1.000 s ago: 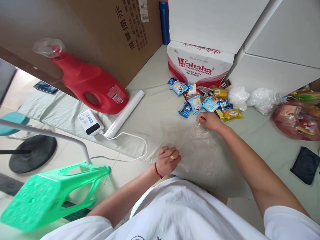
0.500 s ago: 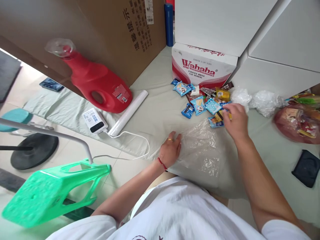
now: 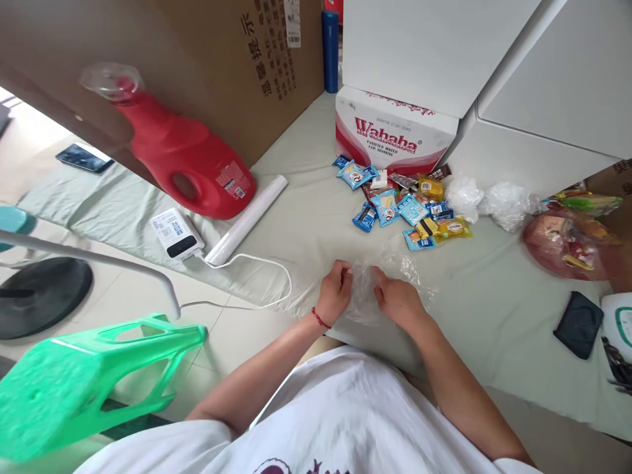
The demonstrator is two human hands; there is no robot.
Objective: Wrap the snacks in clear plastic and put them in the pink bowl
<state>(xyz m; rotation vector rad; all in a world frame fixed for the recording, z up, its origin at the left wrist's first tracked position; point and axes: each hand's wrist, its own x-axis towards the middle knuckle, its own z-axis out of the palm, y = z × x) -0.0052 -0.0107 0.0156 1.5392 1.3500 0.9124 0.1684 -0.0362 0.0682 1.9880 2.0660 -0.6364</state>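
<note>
A clear plastic bag [image 3: 390, 273] lies crumpled on the pale green sheet [image 3: 306, 224] just in front of me. My left hand [image 3: 336, 291] pinches its near left edge with curled fingers. My right hand [image 3: 397, 299] grips the same edge a little to the right, close to the left hand. Beyond the bag lies a heap of small snack packets [image 3: 399, 201] in blue, yellow and brown wrappers, apart from both hands.
A Wahaha carton [image 3: 395, 131] and white cabinets stand behind the snacks. A red detergent jug [image 3: 182, 161], white roll [image 3: 247, 219] and power bank [image 3: 175, 232] with cable lie left. Crumpled bags, a red bag of goods [image 3: 567, 240] and a dark pouch [image 3: 577, 324] are right. A green stool [image 3: 89, 382] lies lower left.
My right hand came back from the snack packets to the bag's near edge beside my left hand. The bag is now bunched between both hands.
</note>
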